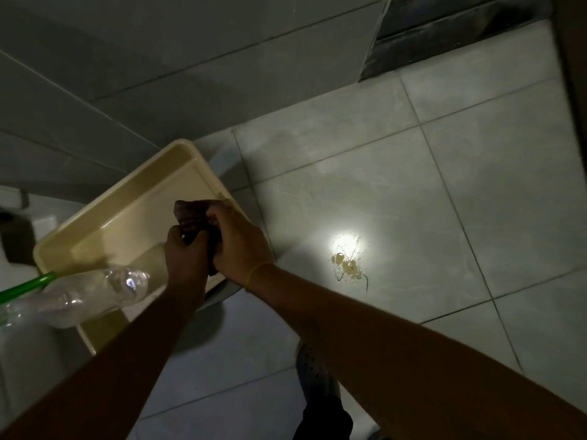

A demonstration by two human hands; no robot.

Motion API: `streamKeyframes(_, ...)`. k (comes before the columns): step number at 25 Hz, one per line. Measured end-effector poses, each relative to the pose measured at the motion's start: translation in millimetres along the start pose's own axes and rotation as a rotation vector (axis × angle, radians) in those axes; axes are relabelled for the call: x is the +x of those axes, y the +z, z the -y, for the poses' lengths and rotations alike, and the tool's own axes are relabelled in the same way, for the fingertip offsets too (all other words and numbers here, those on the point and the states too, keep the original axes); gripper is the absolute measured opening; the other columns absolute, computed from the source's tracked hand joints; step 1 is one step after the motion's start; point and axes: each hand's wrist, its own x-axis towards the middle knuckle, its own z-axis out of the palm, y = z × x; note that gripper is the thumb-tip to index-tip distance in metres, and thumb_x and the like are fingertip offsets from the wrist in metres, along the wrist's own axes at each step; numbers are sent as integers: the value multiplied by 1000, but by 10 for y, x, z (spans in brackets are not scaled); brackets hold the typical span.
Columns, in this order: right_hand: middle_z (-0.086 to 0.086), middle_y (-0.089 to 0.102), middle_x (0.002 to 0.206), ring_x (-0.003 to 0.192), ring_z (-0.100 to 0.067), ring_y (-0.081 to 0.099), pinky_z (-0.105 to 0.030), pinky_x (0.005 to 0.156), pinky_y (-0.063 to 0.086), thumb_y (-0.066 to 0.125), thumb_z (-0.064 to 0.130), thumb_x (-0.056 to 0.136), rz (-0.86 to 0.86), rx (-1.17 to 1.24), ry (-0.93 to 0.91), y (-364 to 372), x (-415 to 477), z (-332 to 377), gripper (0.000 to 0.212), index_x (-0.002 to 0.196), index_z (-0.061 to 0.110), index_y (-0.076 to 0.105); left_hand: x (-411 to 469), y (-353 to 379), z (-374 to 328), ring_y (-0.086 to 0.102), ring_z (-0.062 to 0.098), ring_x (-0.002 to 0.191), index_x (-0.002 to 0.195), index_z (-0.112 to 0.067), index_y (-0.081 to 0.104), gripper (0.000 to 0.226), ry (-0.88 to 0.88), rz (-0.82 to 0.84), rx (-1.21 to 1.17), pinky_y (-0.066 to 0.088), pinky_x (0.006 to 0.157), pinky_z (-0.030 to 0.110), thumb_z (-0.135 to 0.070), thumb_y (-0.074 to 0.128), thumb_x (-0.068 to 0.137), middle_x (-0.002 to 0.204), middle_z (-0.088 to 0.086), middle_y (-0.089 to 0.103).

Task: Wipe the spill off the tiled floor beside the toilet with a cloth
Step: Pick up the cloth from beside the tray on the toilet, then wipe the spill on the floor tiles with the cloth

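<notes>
Both hands meet over the near corner of a cream-coloured rectangular plastic tub [127,217], and between them sits a dark, bunched-up cloth [193,215]. The left hand [185,252] is curled shut around the cloth's lower part; the right hand [236,246], with a thin yellow band [255,273] at its wrist, is closed over the upper side of it. The cloth is held above the tub's rim, clear of the floor. The spill, a small yellowish puddle [347,263] with a few rounded blobs, lies at 3 o'clock from the hands on the pale grey tiled floor [413,185], well apart from them and lit by a bright spot. At 8 o'clock from the hands, a crumpled clear plastic bottle [104,290] lies across the tub's edge, beside a green rod [27,285].
</notes>
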Motion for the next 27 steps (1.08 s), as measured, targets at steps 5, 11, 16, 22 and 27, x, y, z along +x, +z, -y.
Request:
streamKeyframes(5, -8, 60, 146, 100, -32, 77, -36, 89, 66, 61, 33, 88, -259, 53, -32, -777, -955, -738, 56, 143, 25, 63, -951, 669, 73, 76, 36, 89, 124, -18, 54, 35, 202, 264, 23, 64, 68, 47, -14, 65, 91, 104, 14, 75)
streamKeyframes(11, -19, 51, 157, 65, -28, 70, -25, 59, 57, 46, 34, 101, -313, -292, 239, -733, -1773, -2618, 54, 148, 10, 59, -1309, 2156, 1437, 64, 19, 108, 137, -17, 53, 34, 57, 498, 268, 54, 89, 30, -7, 53, 105, 117, -4, 65)
streamKeyframes(16, -24, 32, 170, 125, -42, 68, -46, 102, 62, 69, 15, 101, -123, -288, 476, 68, -2156, -4003, 68, 163, 11, 41, -1151, 2827, 2924, 65, 27, 120, 121, -23, 61, 24, -10, 516, 490, 58, 89, 17, -10, 46, 108, 116, 3, 69)
streamKeyframes(22, -25, 19, 177, 163, -48, 22, -66, 127, 24, 46, 54, 101, -118, -629, 300, 722, -2183, -4527, 82, 169, 10, 29, -627, 2395, 3950, 10, 33, 165, 168, -16, 9, 78, 411, 300, 986, 13, 131, 58, -51, 42, 107, 178, 11, 11)
streamKeyframes(27, -18, 19, 179, 167, -38, 18, -67, 131, 8, 35, 67, 105, -170, -663, 132, 470, -1157, -4837, 85, 172, 16, 20, -404, 2306, 4240, -25, 24, 162, 160, -33, -34, 93, 464, 408, 1108, -13, 125, 56, -84, 12, 96, 174, -3, -31)
